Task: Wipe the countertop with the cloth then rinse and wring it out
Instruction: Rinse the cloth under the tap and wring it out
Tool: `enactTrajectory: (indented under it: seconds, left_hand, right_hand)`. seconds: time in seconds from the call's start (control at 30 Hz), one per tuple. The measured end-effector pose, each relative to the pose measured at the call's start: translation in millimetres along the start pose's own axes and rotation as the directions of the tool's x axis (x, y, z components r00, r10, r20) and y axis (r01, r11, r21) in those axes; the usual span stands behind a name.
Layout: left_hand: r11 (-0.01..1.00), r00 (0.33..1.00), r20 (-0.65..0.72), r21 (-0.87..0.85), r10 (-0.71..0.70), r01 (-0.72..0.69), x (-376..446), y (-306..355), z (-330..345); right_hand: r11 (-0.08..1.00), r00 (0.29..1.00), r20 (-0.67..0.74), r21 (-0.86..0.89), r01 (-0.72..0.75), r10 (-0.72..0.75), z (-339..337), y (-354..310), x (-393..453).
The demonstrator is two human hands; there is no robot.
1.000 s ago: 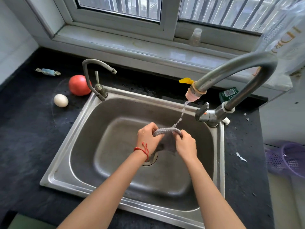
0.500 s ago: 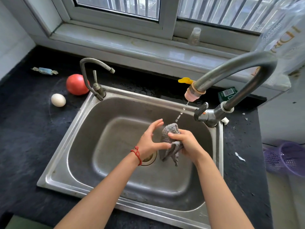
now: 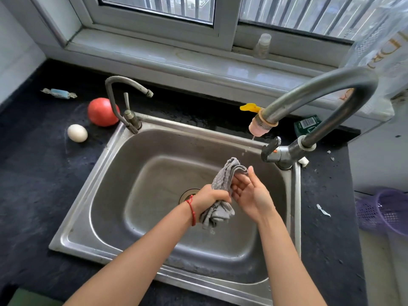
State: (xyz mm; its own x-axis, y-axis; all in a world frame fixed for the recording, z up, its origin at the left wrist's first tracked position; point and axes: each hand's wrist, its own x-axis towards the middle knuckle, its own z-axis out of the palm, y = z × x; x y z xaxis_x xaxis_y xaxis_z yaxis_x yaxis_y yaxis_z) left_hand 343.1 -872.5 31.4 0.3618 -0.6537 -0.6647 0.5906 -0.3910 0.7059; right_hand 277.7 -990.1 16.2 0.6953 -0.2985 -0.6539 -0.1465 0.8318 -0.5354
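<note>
Dark stone desk (image 3: 33,184) runs all round the steel sink (image 3: 106,173), which I take as my landmark, and a barred window (image 3: 167,9) with a pale sill stands behind it.

At the sink's right rim rises the big curved tap (image 3: 331,89), its pink nozzle (image 3: 260,127) out over the basin with a drop or two under it. At the sink's back left corner stands a smaller thin tap (image 3: 123,96). Off the desk, right of the sink, sits a purple basket (image 3: 388,210).

Over the sink's basin, just right of the drain, my two bare arms meet at the grey cloth (image 3: 223,177). My left hand (image 3: 209,198), a red string at its wrist, has its grip clamped round the cloth's bunched middle, so one end stands up above my fist and the other hangs below it. My right hand (image 3: 251,193) lies against the cloth with its grip apart, fingers straight and palm up beside the upper end.

Left of the sink on the desk lie a tomato (image 3: 100,112), a white egg (image 3: 77,133) and, farther back, a wrapped sweet (image 3: 59,93). Behind the sink's right corner lies a green packet (image 3: 308,124), and a small clear bottle (image 3: 262,45) stands on the sill.
</note>
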Motion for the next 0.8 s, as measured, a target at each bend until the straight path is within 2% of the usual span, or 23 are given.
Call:
enactTrajectory:
  seconds: [0.07, 0.1, 0.13, 0.17, 0.2, 0.23, 0.27, 0.3, 0.33, 0.37, 0.4, 0.43, 0.47, 0.5, 0.57, 0.63, 0.7, 0.77, 0.8]
  left_hand:
    - [0.988, 0.983, 0.181, -0.137, -0.041, 0.066, -6.7, 7.2, -6.7]
    - [0.982, 0.967, 0.246, -0.151, -0.071, 0.111, -8.3, 7.3, -2.9]
    - [0.973, 0.956, 0.275, -0.175, -0.099, 0.151, -10.9, 7.8, 4.9]
    - [0.982, 0.959, 0.278, -0.161, -0.049, 0.097, -1.0, -6.5, 9.1]
    - [0.986, 0.976, 0.21, -0.142, -0.051, 0.083, 5.0, -13.1, -3.1]
    - [0.956, 0.987, 0.158, -0.291, 0.009, 0.037, 10.0, -15.7, 4.3]
    - [0.975, 0.998, 0.003, -0.215, 0.065, -0.063, 13.4, -18.7, 13.5]
    - [0.982, 0.98, 0.195, -0.189, 0.045, -0.007, 4.3, -15.0, 7.2]
    - [0.986, 0.931, 0.364, -0.141, -0.034, 0.092, -11.0, -8.6, 2.9]
    - [0.96, 0.898, 0.418, -0.166, -0.137, 0.224, -11.4, 2.4, 12.7]
    - [0.919, 0.82, 0.563, -0.259, -0.106, 0.297, -20.1, 7.9, 3.7]
    - [0.927, 0.822, 0.563, -0.256, -0.089, 0.276, -19.8, 4.6, -3.2]
    - [0.932, 0.823, 0.552, -0.211, -0.136, 0.295, -19.6, 4.6, -6.4]
    - [0.938, 0.849, 0.493, -0.162, -0.192, 0.306, -14.9, 4.3, -1.3]
    - [0.956, 0.921, 0.276, -0.023, -0.274, 0.291, -12.0, 1.3, 2.0]
    - [0.951, 0.966, 0.046, 0.197, -0.253, 0.24, -9.6, 1.0, 3.8]
    - [0.844, 0.986, -0.131, 0.514, -0.103, 0.156, -3.8, -6.9, 5.1]
    - [0.639, 0.985, -0.16, 0.764, 0.062, 0.084, 0.8, -11.1, 10.0]
    - [0.551, 0.981, -0.157, 0.831, 0.115, 0.068, 2.8, -13.3, 11.0]
  right_hand:
    - [0.992, 0.996, 0.068, 0.109, -0.067, 0.059, -12.8, 18.8, 3.4]
    - [0.983, 0.986, 0.135, 0.142, -0.114, 0.095, -14.5, 29.2, 4.7]
    - [0.973, 0.968, 0.211, 0.158, -0.167, 0.132, -13.5, 38.4, 5.8]
    - [0.965, 0.949, 0.28, 0.17, -0.201, 0.149, -9.5, 44.8, 5.8]
    - [0.959, 0.929, 0.348, 0.2, -0.2, 0.122, -4.0, 47.9, 5.5]
    - [0.949, 0.896, 0.441, 0.257, -0.182, 0.052, 1.5, 46.7, 6.8]
    - [0.933, 0.855, 0.517, 0.323, -0.156, -0.036, 8.5, 40.8, 6.1]
    - [0.925, 0.834, 0.543, 0.358, -0.125, -0.098, 13.1, 33.9, 6.6]
    - [0.928, 0.836, 0.533, 0.362, -0.082, -0.134, 17.9, 25.6, 5.1]
    - [0.928, 0.835, 0.539, 0.356, -0.109, -0.109, 21.4, 16.3, 4.2]
    - [0.94, 0.859, 0.507, 0.322, -0.108, -0.075, 22.5, 8.1, 5.1]
    - [0.964, 0.901, 0.431, 0.255, -0.069, -0.05, 23.6, 2.8, 6.8]
    - [0.98, 0.935, 0.354, 0.195, -0.051, -0.022, 24.8, 0.3, 7.8]
    - [0.99, 0.963, 0.268, 0.139, -0.036, -0.002, 26.2, -0.4, 9.4]
    - [0.999, 0.999, 0.051, -0.047, 0.018, -0.016, 28.9, 4.2, 13.0]
    - [0.961, 0.979, -0.159, -0.266, 0.082, -0.127, 30.6, 14.5, 18.6]
    - [0.892, 0.919, -0.274, -0.428, 0.146, -0.282, 33.6, 23.1, 21.9]
    - [0.806, 0.871, -0.296, -0.567, 0.169, -0.391, 36.1, 30.2, 24.2]
    - [0.771, 0.859, -0.3, -0.617, 0.157, -0.415, 36.4, 33.9, 24.7]
